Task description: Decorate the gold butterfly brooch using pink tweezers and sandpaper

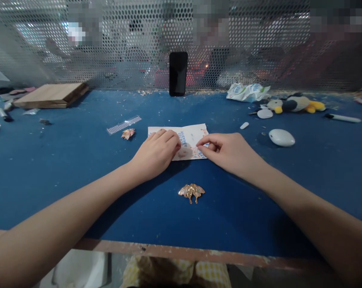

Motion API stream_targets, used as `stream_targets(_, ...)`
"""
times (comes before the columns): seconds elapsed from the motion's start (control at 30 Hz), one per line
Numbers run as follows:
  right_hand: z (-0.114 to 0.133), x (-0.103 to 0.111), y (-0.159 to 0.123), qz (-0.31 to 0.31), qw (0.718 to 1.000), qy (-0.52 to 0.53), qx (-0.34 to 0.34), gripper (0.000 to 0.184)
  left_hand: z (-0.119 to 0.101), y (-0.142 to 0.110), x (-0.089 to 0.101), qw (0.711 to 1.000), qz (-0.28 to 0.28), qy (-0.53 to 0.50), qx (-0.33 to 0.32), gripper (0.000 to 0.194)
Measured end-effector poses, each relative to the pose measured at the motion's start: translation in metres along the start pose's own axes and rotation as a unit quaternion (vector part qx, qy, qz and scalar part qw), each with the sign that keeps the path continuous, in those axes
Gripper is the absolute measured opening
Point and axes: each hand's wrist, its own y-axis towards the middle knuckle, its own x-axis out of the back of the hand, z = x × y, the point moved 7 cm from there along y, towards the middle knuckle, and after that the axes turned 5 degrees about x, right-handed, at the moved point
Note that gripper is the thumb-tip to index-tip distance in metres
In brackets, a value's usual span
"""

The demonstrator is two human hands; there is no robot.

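Observation:
A creased sheet of sandpaper (195, 134) lies back side up on the blue table, with "coated abrasive" printing and small red marks. Over its left half rests my left hand (161, 152), its fingers curled and closed; what they hold, if anything, is hidden. My right hand (225, 150) is at the sheet's right edge, thumb and forefinger brought together in a pinch. Anything between those fingertips is too small to make out. Nearer to me lies a gold butterfly-shaped ornament (192, 192) with pale wings. Left of my left hand is a small gold and pink ornament (128, 134).
A rhinestone strip (124, 125) lies at left, a wooden board (51, 95) behind it. A black phone (178, 74) leans on the perforated metal screen (123, 52). At right are a white rounded device (282, 137), plush toy (295, 105), crumpled packet (248, 92) and marker (344, 118).

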Motion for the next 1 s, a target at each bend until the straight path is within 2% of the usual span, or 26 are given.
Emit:
stream_targets(0.1, 0.003, -0.004, -0.002, 0.037, 0.998, -0.040, 0.029, 0.021, 0.006, 0.000, 0.004, 0.999, -0.018, -0.025, 0.016, 0.025)
stream_targets(0.2, 0.008, -0.008, -0.005, 0.062, 0.990, -0.107, 0.070, 0.023, 0.009, 0.001, 0.006, 0.999, -0.011, -0.035, 0.010, 0.027)
stream_targets(0.4, 0.012, -0.009, -0.008, 0.067, 0.982, -0.145, 0.099, 0.023, 0.010, 0.000, 0.010, 0.997, -0.039, -0.064, -0.014, 0.014)
stream_targets(0.5, 0.014, -0.008, -0.007, 0.055, 0.982, -0.149, 0.100, 0.027, 0.009, -0.002, 0.010, 0.997, -0.041, -0.048, -0.034, 0.015)
stream_targets(0.73, 0.016, -0.005, -0.008, 0.027, 0.978, -0.169, 0.116, 0.029, -0.002, -0.005, 0.014, 0.993, -0.021, 0.005, -0.116, 0.023)
stream_targets(1.0, 0.022, -0.011, -0.013, 0.051, 0.977, -0.164, 0.123, 0.033, -0.004, -0.008, 0.017, 0.986, 0.026, -0.071, -0.151, 0.037)
